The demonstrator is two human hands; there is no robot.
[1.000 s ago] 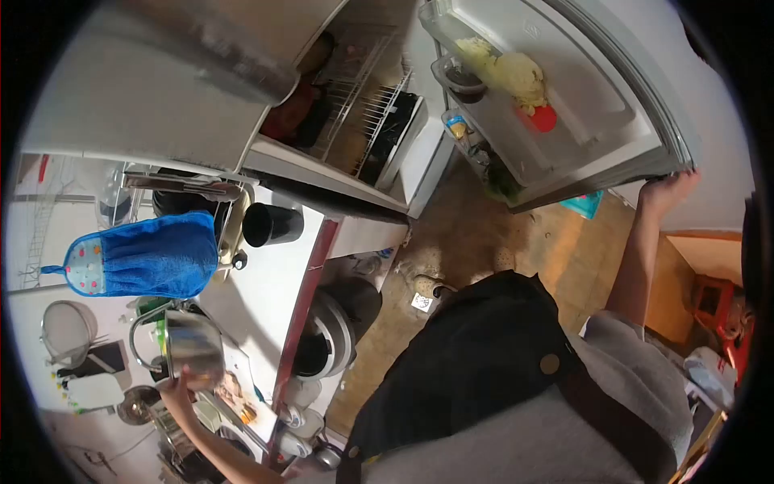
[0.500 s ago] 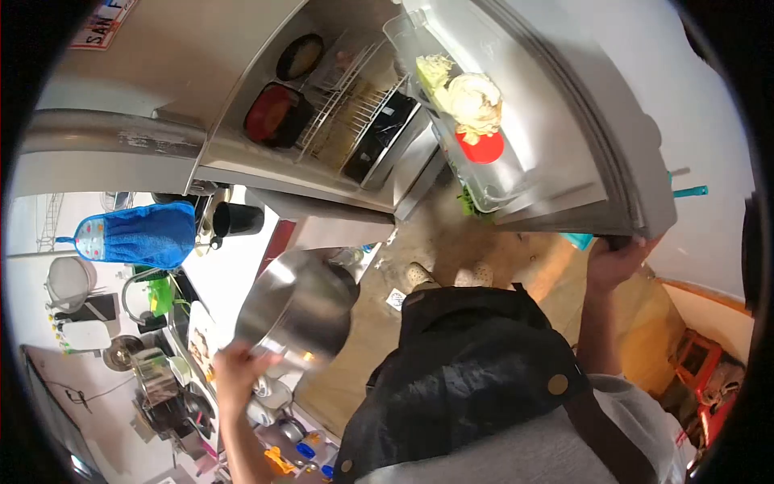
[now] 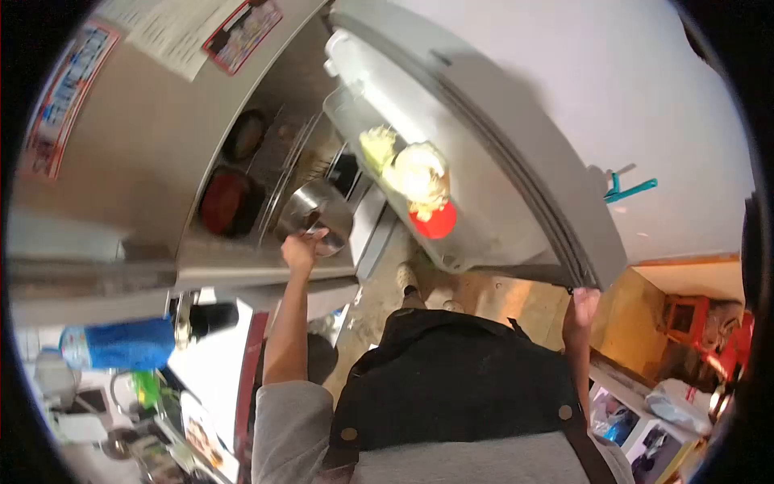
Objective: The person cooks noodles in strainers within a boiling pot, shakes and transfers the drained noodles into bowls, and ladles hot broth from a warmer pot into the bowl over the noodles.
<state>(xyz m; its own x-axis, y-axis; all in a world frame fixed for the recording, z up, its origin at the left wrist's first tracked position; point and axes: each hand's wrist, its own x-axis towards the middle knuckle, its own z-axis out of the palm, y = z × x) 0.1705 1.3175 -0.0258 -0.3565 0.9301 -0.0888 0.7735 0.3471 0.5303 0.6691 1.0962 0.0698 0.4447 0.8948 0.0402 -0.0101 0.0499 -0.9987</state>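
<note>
My left hand (image 3: 301,250) grips the near rim of a shiny metal pot (image 3: 332,202), with the arm stretched into the opening of the refrigerator. The pot is inside or at the mouth of the compartment, in front of the wire shelf (image 3: 282,181); whether it rests on anything I cannot tell. At the lower corner of the open refrigerator door (image 3: 516,161), my right hand (image 3: 586,306) is closed on the edge. Its fingertips are partly hidden.
The door's clear bin (image 3: 343,105) carries a pale leafy vegetable (image 3: 421,173) and a red-lidded container (image 3: 435,222). A dark container with red contents (image 3: 226,202) sits on the shelf. A blue towel (image 3: 129,345) hangs lower left. Red items (image 3: 685,319) are at right.
My left hand has carried the metal pot from beside the counter up to the refrigerator opening. My right hand still holds the door, which appears less widely open. The view has shifted.
</note>
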